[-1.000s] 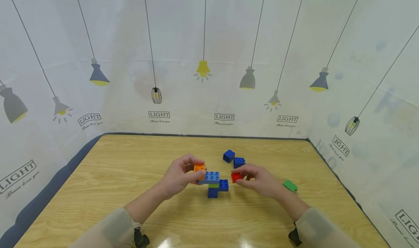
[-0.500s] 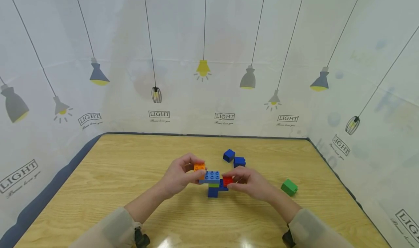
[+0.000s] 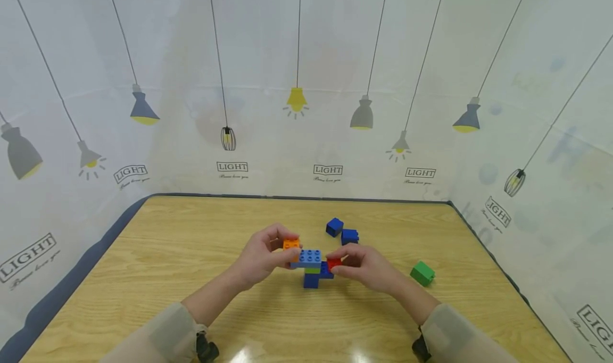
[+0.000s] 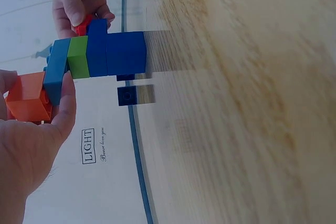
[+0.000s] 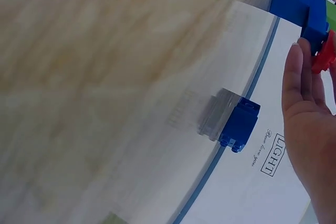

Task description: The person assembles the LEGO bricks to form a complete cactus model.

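A small tower of building bricks stands on the table: a dark blue brick (image 4: 126, 52) at the bottom, a second dark blue brick (image 4: 97, 48) jutting to the right, a lime green brick (image 4: 79, 57), a light blue brick (image 3: 310, 258) and an orange brick (image 4: 26, 95) at the upper left. My left hand (image 3: 258, 259) grips the orange brick, its thumb lying along the light blue one. Between the right hand's (image 3: 371, 270) thumb and fingers is a thin red brick (image 3: 333, 263), at the jutting blue brick's outer end. Whether its studs are engaged I cannot tell.
Two loose dark blue bricks, one (image 3: 334, 227) behind the other (image 3: 349, 236), lie beyond the tower. A green brick (image 3: 423, 273) lies to the right of the right hand. The wooden table (image 3: 191, 224) ends at a wall sheet printed with lamps.
The right hand has moved left, bringing the red brick from beside the tower onto or against the jutting blue brick; in the last half second it barely moves. The left hand keeps its hold.
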The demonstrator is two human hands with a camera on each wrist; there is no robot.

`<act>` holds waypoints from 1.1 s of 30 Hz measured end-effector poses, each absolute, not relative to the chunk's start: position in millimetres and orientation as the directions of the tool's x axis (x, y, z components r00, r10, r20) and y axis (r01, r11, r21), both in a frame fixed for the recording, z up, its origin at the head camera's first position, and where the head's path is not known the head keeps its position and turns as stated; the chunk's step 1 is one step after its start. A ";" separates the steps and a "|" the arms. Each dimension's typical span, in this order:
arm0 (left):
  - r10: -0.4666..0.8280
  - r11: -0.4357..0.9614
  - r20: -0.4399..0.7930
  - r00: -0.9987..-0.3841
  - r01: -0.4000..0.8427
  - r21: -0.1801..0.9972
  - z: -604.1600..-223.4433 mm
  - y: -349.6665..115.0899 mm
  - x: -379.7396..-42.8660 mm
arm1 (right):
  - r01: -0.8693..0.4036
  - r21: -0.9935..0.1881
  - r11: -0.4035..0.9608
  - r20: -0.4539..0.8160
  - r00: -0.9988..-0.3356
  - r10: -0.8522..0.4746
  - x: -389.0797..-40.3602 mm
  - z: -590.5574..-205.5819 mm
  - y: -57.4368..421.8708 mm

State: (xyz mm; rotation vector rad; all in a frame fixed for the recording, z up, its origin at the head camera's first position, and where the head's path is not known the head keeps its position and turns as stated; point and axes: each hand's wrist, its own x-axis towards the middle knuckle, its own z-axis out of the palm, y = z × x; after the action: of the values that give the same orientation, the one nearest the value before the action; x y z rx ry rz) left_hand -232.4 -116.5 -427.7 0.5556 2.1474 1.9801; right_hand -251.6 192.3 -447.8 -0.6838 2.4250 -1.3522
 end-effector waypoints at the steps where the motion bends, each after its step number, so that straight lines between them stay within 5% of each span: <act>1: 0.379 0.051 0.126 -0.917 0.157 0.986 -427.7 -116.4 -232.4 | -0.265 -0.852 0.452 -0.015 -0.850 -0.527 -251.8 -447.6 192.2; 9: 0.383 0.052 0.125 -0.915 0.156 0.986 -428.2 -116.0 -233.3 | -0.305 -0.817 0.489 0.000 -0.848 -0.530 -255.0 -443.8 189.8; 33: 0.387 0.056 0.125 -0.913 0.159 0.986 -429.4 -116.5 -233.6 | -0.152 -0.891 0.429 -0.092 -0.864 -0.496 -255.0 -446.0 186.8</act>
State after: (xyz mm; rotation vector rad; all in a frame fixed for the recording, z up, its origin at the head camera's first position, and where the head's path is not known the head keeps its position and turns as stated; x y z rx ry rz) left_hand -233.6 -116.5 -429.4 0.5641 2.1504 1.9674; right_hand -255.0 186.8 -446.0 -0.5548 2.3467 -1.4109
